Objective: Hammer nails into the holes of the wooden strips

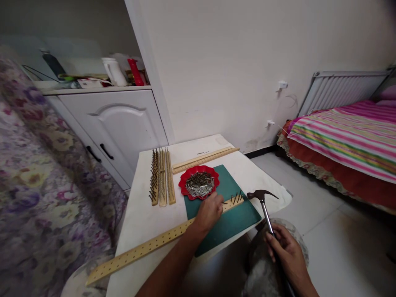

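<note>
My left hand [209, 212] is closed in a pinch over a long wooden strip with rows of holes [148, 246]. A dark nail [225, 202] pokes out at its fingertips. Beyond it, several nails [236, 197] stand in the right end of the strip, which lies across a green mat [227, 231]. My right hand [286, 247] grips a claw hammer [265, 206] by its handle, head up, off the table's right front edge. Just behind my left hand is a red scalloped dish [182, 184] heaped with loose nails [200, 184].
On the white table [136, 222], nail-studded wooden strips [162, 177] stand at the left. More strips [206, 160] lie at the back, near loose nails [202, 153]. A cabinet [111, 119] is behind left, a bed [343, 140] to the right.
</note>
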Demonstrator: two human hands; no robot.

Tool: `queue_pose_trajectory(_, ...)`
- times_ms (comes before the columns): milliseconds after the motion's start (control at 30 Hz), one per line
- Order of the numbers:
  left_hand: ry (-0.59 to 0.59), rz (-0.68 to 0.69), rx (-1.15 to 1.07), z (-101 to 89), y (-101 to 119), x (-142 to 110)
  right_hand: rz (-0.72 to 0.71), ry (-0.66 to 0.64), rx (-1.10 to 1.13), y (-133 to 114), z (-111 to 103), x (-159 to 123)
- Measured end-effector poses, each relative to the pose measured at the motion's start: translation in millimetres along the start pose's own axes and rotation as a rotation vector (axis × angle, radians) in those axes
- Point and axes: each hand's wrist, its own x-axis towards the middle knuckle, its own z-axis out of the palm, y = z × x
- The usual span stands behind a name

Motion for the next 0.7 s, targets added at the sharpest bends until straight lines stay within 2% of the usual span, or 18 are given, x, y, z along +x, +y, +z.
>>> queue_pose_trajectory(300,-0.097,0.037,0.037,-10.5,8,16,0.003,-0.004,0.031,0,1,1)
queue_pose_trajectory(433,-0.016,0.026,-0.043,-0.3,4,21,0.006,-0.001,0.028,-1,1,0)
queue_pose_trajectory(600,0.077,-0.067,-0.203,20.5,-4,19,0.002,0.007,0.018,-2,0,-1)
queue_pose_trajectory(700,0.11,-0.096,-0.243,26.3,-6,17,-0.013,0.015,0.013,-3,-1,-2)
